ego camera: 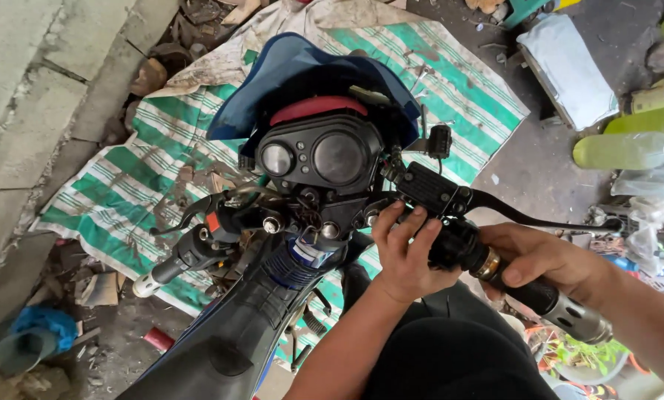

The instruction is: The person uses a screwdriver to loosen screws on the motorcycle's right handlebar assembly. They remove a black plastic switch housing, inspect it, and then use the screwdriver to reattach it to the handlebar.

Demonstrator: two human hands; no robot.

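Observation:
A stripped motorcycle stands below me, its round black gauges (321,157) facing up. My left hand (406,248) presses its fingers on the black switch housing (454,241) of the right handlebar, just under the brake master cylinder (428,189). My right hand (543,259) wraps around the black throttle grip (539,292) beside that housing. The brake lever (539,217) runs out to the right above my right hand. The left grip (170,268) and its lever (187,215) are untouched.
A green and white striped tarp (147,170) lies under the front wheel area. Concrete slabs (28,89) run along the left. Rubble, a blue rag (39,326) and a red can (158,339) lie bottom left. Bags and a white panel (569,67) crowd the right.

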